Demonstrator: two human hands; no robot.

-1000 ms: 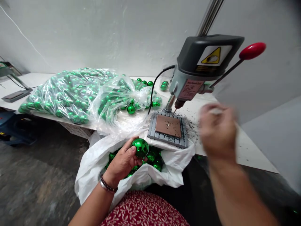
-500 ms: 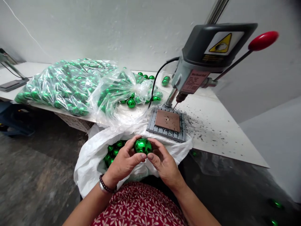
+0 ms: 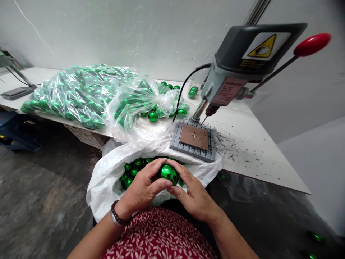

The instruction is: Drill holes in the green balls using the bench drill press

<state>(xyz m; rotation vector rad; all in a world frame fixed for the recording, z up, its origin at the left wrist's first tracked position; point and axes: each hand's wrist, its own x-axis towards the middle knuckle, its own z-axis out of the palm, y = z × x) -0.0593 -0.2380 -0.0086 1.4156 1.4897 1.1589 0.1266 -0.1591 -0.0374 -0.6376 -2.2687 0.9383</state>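
Between both hands I hold a shiny green bauble (image 3: 168,174). My left hand (image 3: 145,185) curves round its left side, and my right hand (image 3: 192,190) grips its right side; the thumbs meet near its lower edge. Below and behind the hands lies an open white sack (image 3: 104,180) with several green baubles (image 3: 134,172) in it. Just beyond stands a small bench drill press (image 3: 231,68), its bit raised over a brown pad (image 3: 194,137) on the grey base. The bauble's underside is hidden by my fingers.
A big clear plastic bag (image 3: 78,95) full of green baubles covers the left of the white table (image 3: 258,144). Dark shavings are scattered right of the drill base. Another drill stand (image 3: 18,91) is at far left, above a blue stool (image 3: 18,133).
Both hands have shifted slightly right and down in view with the bauble, which appears turned. The whole scene has shifted a little as the camera moved.
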